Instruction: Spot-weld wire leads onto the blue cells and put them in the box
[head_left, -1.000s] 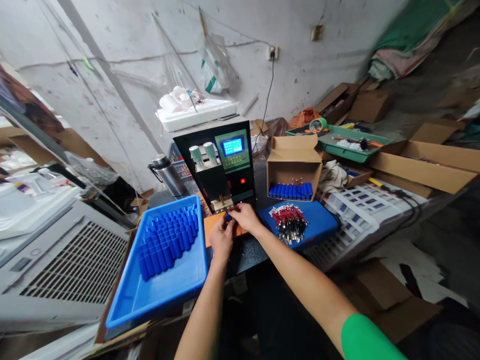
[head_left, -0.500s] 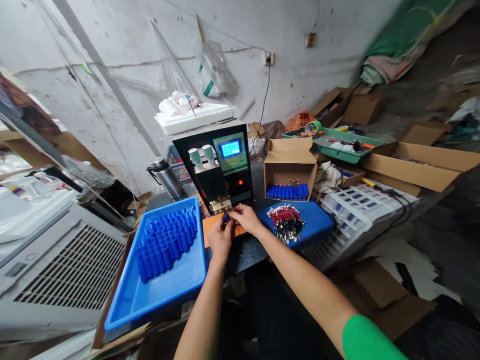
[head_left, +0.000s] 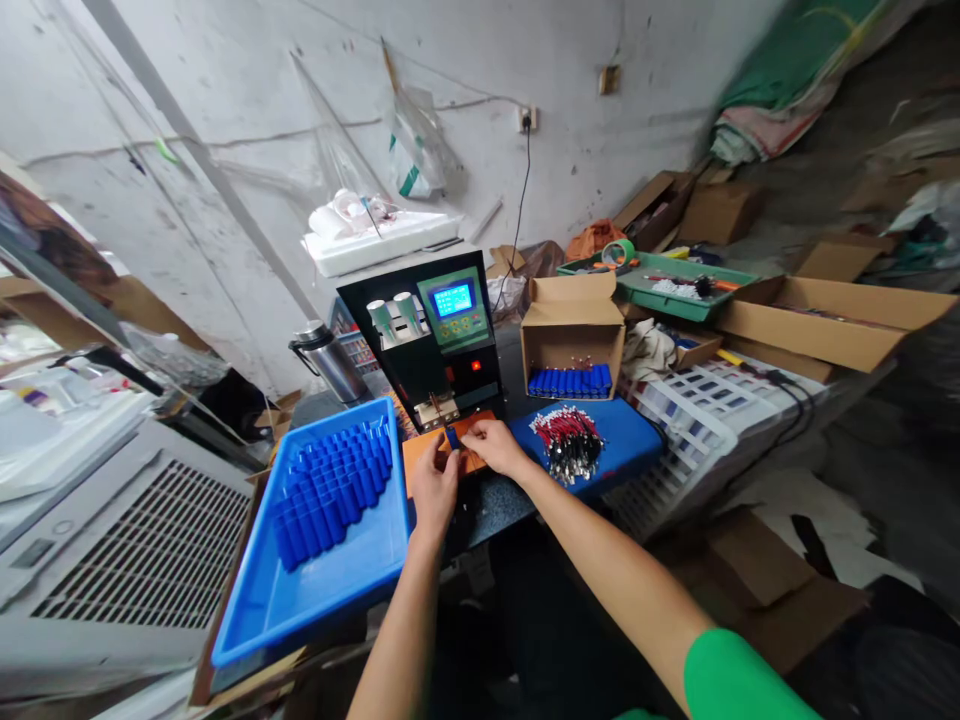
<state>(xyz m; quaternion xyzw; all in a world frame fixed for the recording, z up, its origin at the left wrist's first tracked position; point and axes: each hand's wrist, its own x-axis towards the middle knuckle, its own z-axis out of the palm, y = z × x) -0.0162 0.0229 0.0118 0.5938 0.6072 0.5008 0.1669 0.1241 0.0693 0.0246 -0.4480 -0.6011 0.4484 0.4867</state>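
Fingers (head_left: 441, 458) of left hand (head_left: 433, 485) and right hand (head_left: 493, 447) largely hide blue cell (head_left: 452, 438).

Nothing is legible: the characters on the machine (head_left: 420, 355)'s lit blue screen (head_left: 453, 299) are too small to read.

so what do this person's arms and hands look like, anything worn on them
Both hands are bare: the left hand and right hand show no gloves, and no ring or watch can be made out. The forearms are bare too. The right arm ends in a bright green short sleeve at the upper arm. The left arm shows no sleeve within the frame.
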